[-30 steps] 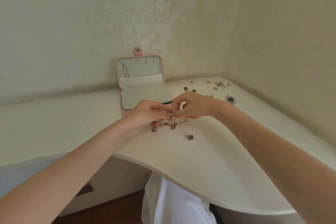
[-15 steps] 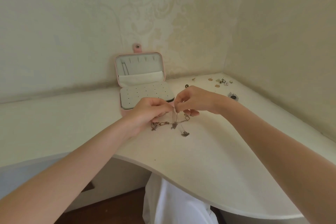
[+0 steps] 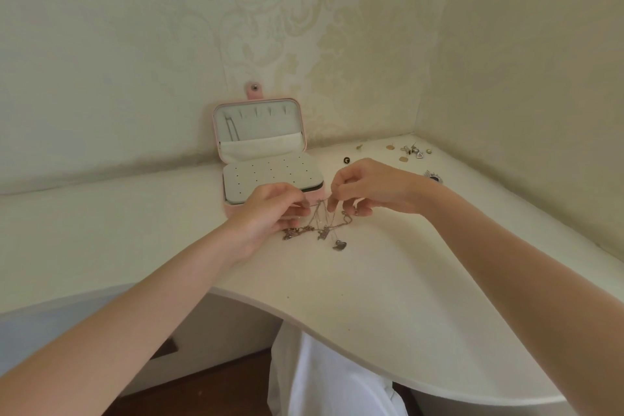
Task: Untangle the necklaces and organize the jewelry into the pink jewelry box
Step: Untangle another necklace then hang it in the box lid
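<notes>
I am in the untangling step, judging by the knot of necklaces (image 3: 319, 228) at the centre of the frame, part lifted off the white desk (image 3: 388, 297) and part trailing on it with pendants lying below. My left hand (image 3: 270, 209) pinches the chains with curled fingers at the knot's left side; my right hand (image 3: 368, 191) pinches strands just beside it, fingertips curled down. The pink jewelry box (image 3: 260, 152) stands open just above my left hand, one chain hanging in its lid. Loose earrings and rings (image 3: 410, 152) lie scattered at the upper right. Next I would tease one strand free, pulling gently so the knot does not tighten.
</notes>
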`<state>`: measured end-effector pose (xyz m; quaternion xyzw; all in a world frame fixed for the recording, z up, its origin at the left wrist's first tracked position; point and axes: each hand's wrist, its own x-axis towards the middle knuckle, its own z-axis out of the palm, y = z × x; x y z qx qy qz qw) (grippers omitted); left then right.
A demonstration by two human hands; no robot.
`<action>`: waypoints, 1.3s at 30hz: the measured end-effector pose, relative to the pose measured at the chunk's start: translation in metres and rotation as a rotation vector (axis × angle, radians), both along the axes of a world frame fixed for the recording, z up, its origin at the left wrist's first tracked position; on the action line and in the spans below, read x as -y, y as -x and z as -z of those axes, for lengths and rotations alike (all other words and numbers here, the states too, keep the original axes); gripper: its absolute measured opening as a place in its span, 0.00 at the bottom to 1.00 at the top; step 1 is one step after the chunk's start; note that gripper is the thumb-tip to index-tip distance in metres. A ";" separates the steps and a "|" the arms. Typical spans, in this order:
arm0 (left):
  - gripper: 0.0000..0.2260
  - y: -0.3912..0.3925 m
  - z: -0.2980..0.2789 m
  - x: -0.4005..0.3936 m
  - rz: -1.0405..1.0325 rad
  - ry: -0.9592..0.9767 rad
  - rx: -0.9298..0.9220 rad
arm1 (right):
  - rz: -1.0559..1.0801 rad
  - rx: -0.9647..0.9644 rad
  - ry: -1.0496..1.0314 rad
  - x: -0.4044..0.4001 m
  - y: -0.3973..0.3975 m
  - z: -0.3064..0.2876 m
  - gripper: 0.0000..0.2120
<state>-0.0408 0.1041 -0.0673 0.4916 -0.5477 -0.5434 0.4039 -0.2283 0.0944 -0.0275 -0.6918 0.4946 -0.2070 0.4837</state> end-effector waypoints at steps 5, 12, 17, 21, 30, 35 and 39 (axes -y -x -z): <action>0.09 0.003 -0.008 -0.002 -0.028 -0.071 -0.173 | 0.033 0.068 0.006 0.001 -0.001 0.000 0.09; 0.06 0.006 -0.005 0.004 -0.039 -0.064 -0.233 | 0.044 0.001 0.044 0.004 -0.006 0.002 0.03; 0.05 0.014 -0.004 0.007 -0.046 -0.089 -0.327 | 0.054 -0.018 0.101 0.004 -0.006 0.002 0.05; 0.06 0.019 -0.006 0.005 -0.048 -0.067 -0.314 | 0.064 -0.030 0.106 0.005 -0.003 0.002 0.03; 0.08 0.016 -0.002 0.011 -0.012 -0.077 -0.312 | 0.027 -0.001 0.105 0.010 -0.003 0.004 0.04; 0.07 0.014 -0.001 0.015 0.003 -0.050 -0.303 | 0.017 0.015 0.083 0.012 -0.005 0.007 0.04; 0.04 0.011 -0.003 0.012 0.051 -0.001 -0.188 | 0.021 0.028 0.079 0.013 -0.008 0.010 0.03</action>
